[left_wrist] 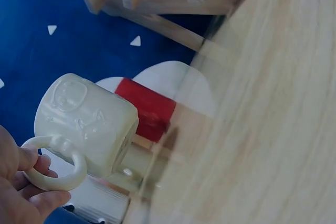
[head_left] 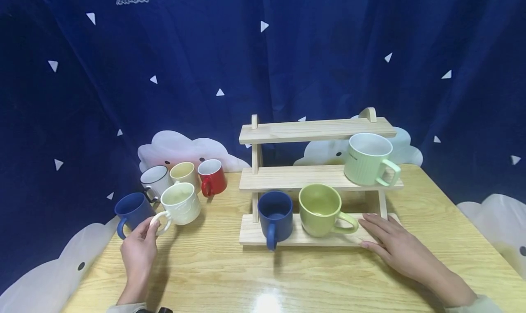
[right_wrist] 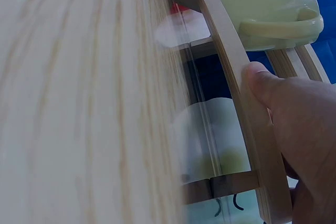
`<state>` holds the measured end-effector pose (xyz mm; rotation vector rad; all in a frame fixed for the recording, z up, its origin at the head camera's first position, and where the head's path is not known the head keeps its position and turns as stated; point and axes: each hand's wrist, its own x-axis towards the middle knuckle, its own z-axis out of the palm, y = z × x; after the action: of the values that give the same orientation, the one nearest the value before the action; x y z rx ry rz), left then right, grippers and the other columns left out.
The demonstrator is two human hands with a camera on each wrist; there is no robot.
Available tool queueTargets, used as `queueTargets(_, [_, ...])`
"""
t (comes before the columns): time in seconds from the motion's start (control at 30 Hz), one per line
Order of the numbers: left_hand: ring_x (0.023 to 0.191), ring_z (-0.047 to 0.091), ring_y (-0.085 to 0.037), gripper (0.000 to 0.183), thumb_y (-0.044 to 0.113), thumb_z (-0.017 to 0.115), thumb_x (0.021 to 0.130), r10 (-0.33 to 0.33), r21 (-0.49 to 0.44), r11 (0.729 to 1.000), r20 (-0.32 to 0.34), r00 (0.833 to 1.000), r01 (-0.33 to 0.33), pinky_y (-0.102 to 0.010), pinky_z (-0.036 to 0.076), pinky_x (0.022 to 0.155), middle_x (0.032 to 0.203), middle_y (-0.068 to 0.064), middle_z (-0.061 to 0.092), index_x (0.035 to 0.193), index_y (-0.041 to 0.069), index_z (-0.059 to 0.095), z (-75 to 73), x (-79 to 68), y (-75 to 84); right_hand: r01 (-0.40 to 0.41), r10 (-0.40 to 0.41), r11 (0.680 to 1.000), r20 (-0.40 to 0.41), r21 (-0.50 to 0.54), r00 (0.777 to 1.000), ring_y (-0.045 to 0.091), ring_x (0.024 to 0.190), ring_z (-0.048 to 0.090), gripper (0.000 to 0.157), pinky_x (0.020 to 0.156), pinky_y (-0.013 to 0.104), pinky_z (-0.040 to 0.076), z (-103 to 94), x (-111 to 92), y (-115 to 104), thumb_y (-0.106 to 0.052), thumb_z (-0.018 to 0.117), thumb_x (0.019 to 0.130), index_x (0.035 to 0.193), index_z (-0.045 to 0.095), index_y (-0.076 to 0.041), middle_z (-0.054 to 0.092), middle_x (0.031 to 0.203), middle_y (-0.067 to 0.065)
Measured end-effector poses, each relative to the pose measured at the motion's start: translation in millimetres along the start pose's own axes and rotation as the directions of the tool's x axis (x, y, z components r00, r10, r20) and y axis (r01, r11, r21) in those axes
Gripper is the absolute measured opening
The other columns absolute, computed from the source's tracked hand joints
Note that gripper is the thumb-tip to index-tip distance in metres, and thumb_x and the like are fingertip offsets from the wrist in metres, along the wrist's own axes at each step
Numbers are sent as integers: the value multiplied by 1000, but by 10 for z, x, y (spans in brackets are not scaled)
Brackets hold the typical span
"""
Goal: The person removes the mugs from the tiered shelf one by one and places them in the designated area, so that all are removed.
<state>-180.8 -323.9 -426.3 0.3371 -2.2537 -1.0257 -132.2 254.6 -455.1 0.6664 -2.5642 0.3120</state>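
My left hand [head_left: 139,248] pinches the ring-shaped handle of a cream mug [head_left: 181,204] with raised designs, which is tilted and held above the table in the left wrist view. Close behind that hand stands a dark blue mug [head_left: 133,209]. At the right, my right hand [head_left: 392,245] rests on the bottom board of a three-tier wooden shelf [head_left: 287,178]. Its fingers lie extended on the board, and the thumb [right_wrist: 261,80] touches the front edge. Near those fingertips is a yellow-green mug [head_left: 319,211], its handle pointing right.
Another blue mug [head_left: 275,216] stands on the bottom board, and a pale green mug [head_left: 367,160] on the middle one. Behind the cream mug are a white mug [head_left: 157,182], a pale yellow mug [head_left: 185,175] and a red mug [head_left: 213,177]. A dark blue curtain [head_left: 197,53] hangs behind the table.
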Motion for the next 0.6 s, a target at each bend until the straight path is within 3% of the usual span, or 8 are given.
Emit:
queueTargets(0.37, [59,40,26,25,17,65,96,-67,-17,998,-26,997,66,-6,37,54,101,-24,69,113,0,71,65,3,-220,1,-1,1000,6,4,1000,34,125,49,53,118,43,18,-10,0,-9,-34,71,90,135,59,-9,54,138,9])
queueTargets(0.6, [63,37,30,24,15,67,94,-66,-1,998,-68,996,66,-6,35,57,100,-24,70,111,-1,71,71,1,-326,-19,19,1000,23,-4,1000,33,126,49,53,117,44,21,-2,-5,-11,-35,70,90,135,59,-10,54,138,8])
